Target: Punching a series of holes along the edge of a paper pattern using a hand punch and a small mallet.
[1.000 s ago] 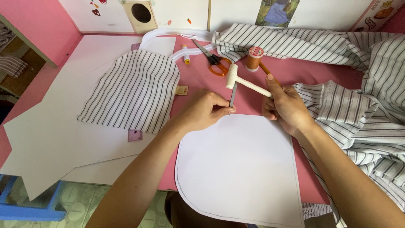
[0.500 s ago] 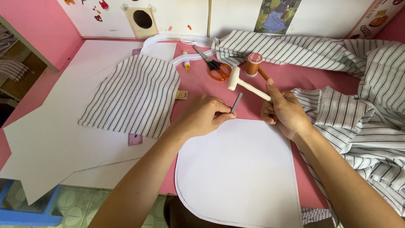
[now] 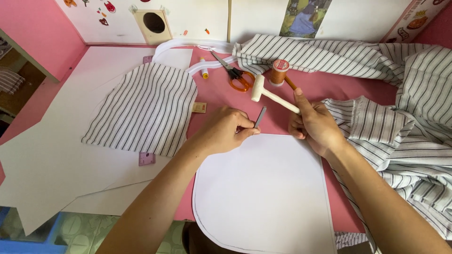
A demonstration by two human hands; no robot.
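A metal punch (image 3: 260,117) is pinched in the left hand (image 3: 225,131) over the white pattern piece (image 3: 263,193); a small white mallet (image 3: 273,94) is gripped in the right hand (image 3: 314,124). Fingers risk being struck if the blow glances off.

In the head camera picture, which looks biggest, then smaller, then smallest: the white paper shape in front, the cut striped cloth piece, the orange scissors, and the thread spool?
1. White paper shape, though it lies nearest the camera.
2. Striped cloth piece.
3. Orange scissors.
4. Thread spool.

The left hand (image 3: 225,129) pinches a metal punch (image 3: 260,117) at the white paper pattern's (image 3: 263,193) twelve o'clock edge; the right hand (image 3: 314,123) grips a small white mallet (image 3: 268,92) at two o'clock.
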